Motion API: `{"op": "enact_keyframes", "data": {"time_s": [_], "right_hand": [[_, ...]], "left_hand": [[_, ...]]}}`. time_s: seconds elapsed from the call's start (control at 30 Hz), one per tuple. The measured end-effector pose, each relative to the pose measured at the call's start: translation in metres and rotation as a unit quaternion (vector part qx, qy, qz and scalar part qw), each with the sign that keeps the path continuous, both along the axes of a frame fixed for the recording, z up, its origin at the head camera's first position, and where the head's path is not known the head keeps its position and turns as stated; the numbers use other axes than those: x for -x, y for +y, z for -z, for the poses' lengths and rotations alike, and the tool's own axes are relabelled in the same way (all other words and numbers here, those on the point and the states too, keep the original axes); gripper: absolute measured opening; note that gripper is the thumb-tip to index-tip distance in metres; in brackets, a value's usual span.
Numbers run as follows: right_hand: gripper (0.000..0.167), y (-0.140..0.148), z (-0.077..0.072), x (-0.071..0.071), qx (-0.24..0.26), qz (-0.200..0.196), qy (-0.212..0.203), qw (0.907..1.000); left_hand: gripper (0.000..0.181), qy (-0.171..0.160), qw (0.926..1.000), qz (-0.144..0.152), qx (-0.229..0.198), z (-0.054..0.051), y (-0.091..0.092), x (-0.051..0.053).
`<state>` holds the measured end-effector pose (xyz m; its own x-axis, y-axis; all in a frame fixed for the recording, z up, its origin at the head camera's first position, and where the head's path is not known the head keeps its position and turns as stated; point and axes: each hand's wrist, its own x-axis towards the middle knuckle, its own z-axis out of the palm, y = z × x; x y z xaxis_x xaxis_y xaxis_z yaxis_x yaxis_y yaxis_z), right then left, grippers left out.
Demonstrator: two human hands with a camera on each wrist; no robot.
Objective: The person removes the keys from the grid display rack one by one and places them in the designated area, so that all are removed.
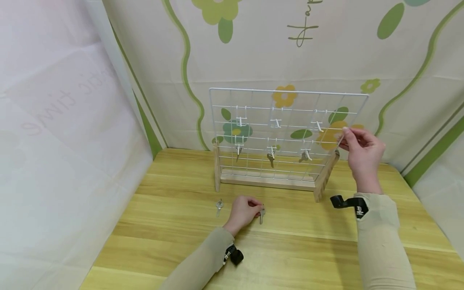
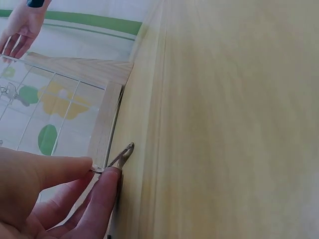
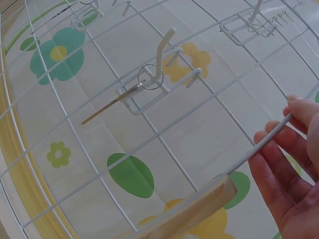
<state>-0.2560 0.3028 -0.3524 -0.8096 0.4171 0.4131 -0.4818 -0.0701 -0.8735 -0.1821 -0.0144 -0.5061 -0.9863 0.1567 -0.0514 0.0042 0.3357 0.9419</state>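
A white wire grid [image 1: 282,92] stands in a wooden base [image 1: 268,184], with white hooks in two rows. Keys hang from the lower hooks, one of them a key [image 3: 107,108] on a ring in the right wrist view. My right hand [image 1: 364,155] pinches the grid's right edge between thumb and fingers. In front of the base, my left hand [image 1: 244,213] pinches a key [image 1: 261,216] by its ring end, low over the table; the left wrist view shows the key [image 2: 127,153] beyond the fingertips. Another key [image 1: 219,206] lies on the table, left of that hand.
The wooden table [image 1: 297,257] spans the foreground. Behind it hangs a patterned cloth [image 1: 145,36] with flowers and green lines, and a pale cloth [image 1: 54,161] hangs on the left. The upper hooks [image 1: 276,123] hold nothing. Black straps circle both wrists.
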Motion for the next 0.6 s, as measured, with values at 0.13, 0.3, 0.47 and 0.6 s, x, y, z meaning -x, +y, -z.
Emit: {"op": "enact_keyframes", "data": {"time_s": [0.13,0.3,0.47,0.6], "right_hand": [[0.031,-0.0001,0.0,-0.0002,-0.002,0.002,0.005,1.0],[0.031,0.0004,-0.0004,-0.0011,-0.001,0.001,0.004,1.0],[0.032,0.0007,-0.0004,-0.0005,-0.002,-0.003,0.007,1.0],[0.032,0.0016,-0.0005,0.0003,-0.001,-0.004,0.001,1.0]], "left_hand": [[0.004,0.001,1.0,-0.003,0.005,-0.0007,0.0012,0.0007],[0.004,-0.005,1.0,-0.004,-0.001,0.0006,0.002,0.002],[0.005,-0.017,0.9997,-0.011,-0.012,-0.0011,0.0021,0.0014],[0.005,-0.022,0.9995,-0.018,-0.017,-0.0065,0.0006,-0.0008]]}}
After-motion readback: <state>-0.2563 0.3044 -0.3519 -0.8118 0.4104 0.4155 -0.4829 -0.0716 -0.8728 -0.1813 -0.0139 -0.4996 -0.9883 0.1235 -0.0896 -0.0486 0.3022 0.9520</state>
